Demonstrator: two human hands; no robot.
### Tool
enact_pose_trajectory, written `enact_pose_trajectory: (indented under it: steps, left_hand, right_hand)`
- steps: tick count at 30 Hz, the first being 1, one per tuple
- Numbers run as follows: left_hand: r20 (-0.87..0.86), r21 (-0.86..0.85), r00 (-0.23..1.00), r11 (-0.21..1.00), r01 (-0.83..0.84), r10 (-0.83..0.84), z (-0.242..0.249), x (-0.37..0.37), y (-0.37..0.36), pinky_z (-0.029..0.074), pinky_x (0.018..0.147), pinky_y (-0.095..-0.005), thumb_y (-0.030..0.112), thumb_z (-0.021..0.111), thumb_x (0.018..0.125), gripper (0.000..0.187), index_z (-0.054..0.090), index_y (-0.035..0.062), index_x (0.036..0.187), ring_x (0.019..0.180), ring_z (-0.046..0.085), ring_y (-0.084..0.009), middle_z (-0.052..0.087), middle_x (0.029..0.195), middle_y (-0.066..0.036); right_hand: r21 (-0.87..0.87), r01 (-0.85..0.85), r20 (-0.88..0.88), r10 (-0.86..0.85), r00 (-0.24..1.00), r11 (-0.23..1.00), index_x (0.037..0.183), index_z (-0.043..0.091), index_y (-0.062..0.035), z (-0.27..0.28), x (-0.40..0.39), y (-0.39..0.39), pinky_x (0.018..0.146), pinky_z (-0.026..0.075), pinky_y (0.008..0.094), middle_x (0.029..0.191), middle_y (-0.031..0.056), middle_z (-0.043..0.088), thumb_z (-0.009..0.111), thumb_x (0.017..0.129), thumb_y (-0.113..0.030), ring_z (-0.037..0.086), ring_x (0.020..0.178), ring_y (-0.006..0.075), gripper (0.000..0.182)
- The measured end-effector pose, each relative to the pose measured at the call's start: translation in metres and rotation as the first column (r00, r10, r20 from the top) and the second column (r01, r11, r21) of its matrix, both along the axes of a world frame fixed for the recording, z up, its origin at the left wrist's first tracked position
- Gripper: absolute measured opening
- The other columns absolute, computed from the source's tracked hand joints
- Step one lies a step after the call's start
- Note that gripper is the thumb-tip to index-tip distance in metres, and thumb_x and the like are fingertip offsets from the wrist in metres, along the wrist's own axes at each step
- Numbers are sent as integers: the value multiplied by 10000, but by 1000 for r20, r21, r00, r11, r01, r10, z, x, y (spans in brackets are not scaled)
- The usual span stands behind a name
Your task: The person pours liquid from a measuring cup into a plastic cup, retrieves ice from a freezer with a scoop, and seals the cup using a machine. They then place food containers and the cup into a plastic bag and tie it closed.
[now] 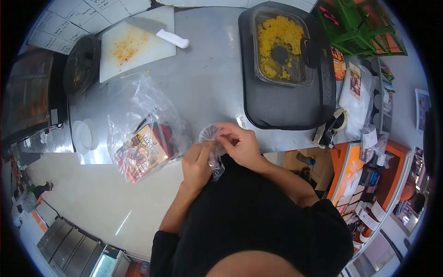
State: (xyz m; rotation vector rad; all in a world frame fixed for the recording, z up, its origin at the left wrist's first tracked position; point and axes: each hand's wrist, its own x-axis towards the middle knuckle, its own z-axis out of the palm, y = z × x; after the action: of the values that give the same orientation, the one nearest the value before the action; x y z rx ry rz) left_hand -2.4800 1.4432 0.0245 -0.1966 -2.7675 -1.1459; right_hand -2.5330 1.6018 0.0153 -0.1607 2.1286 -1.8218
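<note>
A small clear plastic bag [213, 147] is pinched between both hands at the near edge of the steel counter [203, 78]. The left hand [197, 164] is closed on the bag's lower part, thumb and fingers pressed to the film, and a crumpled tail of plastic hangs below it against the black garment [249, 217]. The right hand [240, 144] is closed on the bag's upper part, its fingertips [220, 134] gathered at the puckered mouth. What the bag contains cannot be told.

Just to the left of the hands, a larger clear bag [143, 124] is seen lying on the counter, loosely crumpled, with printed red and yellow packets [140, 152] inside it. A small white lid or dish [83, 135] is noted beside that bag, near the counter's left edge.

Farther back on the left, a white cutting board [134, 46] stained orange is recorded, with a knife [159, 31] with a white handle laid across its far corner. A dark round pan [81, 64] stands touching the board's left side.

To the right, a large black tray [286, 106] is placed on the counter, and a clear container of yellow rice [279, 46] rests on it, with a dark spoon [284, 57] lying in the rice. A tape dispenser [333, 127] is observed at the tray's near right corner. A green crate [360, 25] is seen at the upper right.
</note>
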Motion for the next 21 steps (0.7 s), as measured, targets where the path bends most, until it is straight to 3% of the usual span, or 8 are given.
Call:
enact_pose_trajectory:
  steps: [2, 4, 8, 10, 12, 15, 19, 21]
  left_hand:
    - [-20, -30, 1000, 999, 21, -21, -4, 0, -3, 519, 725, -389, -107, 630, 636, 394, 652, 7, 1012, 830, 640, -306, 674, 923, -127]
    - [-78, 56, 997, 998, 25, -20, -9, -1, -6, 511, 720, -390, -111, 620, 636, 387, 650, 15, 1001, 814, 633, -306, 673, 920, -121]
    - [-7, 98, 1000, 995, 5, -4, -8, -2, -7, 503, 719, -390, -117, 609, 639, 376, 650, 17, 988, 813, 631, -310, 672, 930, -122]
    - [-27, 75, 999, 997, 31, -29, -12, -1, -8, 507, 725, -382, -63, 692, 661, 375, 640, 33, 1020, 828, 643, -313, 680, 916, -115]
    - [-10, 63, 999, 997, 37, -37, -10, -2, -9, 499, 735, -389, -74, 639, 686, 361, 629, 35, 1030, 840, 631, -309, 672, 912, -110]
    - [85, -16, 992, 995, 97, -95, 11, -15, -13, 488, 744, -400, -76, 579, 741, 321, 608, 44, 1037, 859, 617, -301, 662, 895, -104]
    - [230, -67, 946, 966, 252, -231, 28, -39, -23, 480, 738, -428, -60, 591, 785, 236, 587, 43, 997, 866, 617, -309, 663, 855, -121]
    - [316, 30, 933, 985, 169, -169, 30, -43, -19, 499, 727, -415, -65, 611, 776, 235, 578, 32, 987, 850, 637, -301, 667, 847, -131]
  right_hand:
    - [24, -13, -19, 13, 1000, 1000, 1149, 606, -16, 4, -2, -2, 513, 449, 202, 870, 48, 702, 651, 862, 6, 590, 593, 45, 291]
    - [49, -25, -39, 27, 999, 999, 1168, 586, -17, 5, -2, -2, 500, 443, 204, 875, 48, 704, 642, 870, 7, 583, 585, 41, 304]
    - [-78, 11, 94, -4, 996, 997, 1153, 582, -8, 4, 2, -2, 512, 467, 227, 914, 83, 708, 613, 888, 10, 617, 607, 71, 267]
    - [-87, 2, 104, 7, 995, 996, 1145, 583, -2, 2, 1, -2, 532, 491, 242, 931, 97, 709, 607, 893, 9, 648, 635, 96, 253]
    - [-3, -88, -56, 87, 995, 996, 1116, 574, -35, -5, 0, -5, 657, 547, 360, 946, 143, 693, 611, 887, -52, 705, 813, 274, 233]
    - [56, -138, -162, 145, 976, 989, 1097, 547, -38, -6, -5, -2, 641, 544, 401, 936, 173, 677, 594, 893, -62, 680, 789, 341, 211]
    - [214, -237, -218, 283, 934, 947, 1094, 550, -41, -6, -7, 7, 647, 551, 357, 892, 147, 692, 615, 871, -16, 695, 760, 304, 234]
    - [168, -226, -340, 271, 901, 960, 1052, 543, -62, -14, -6, 8, 570, 520, 445, 793, 178, 656, 618, 871, -82, 647, 690, 379, 197]
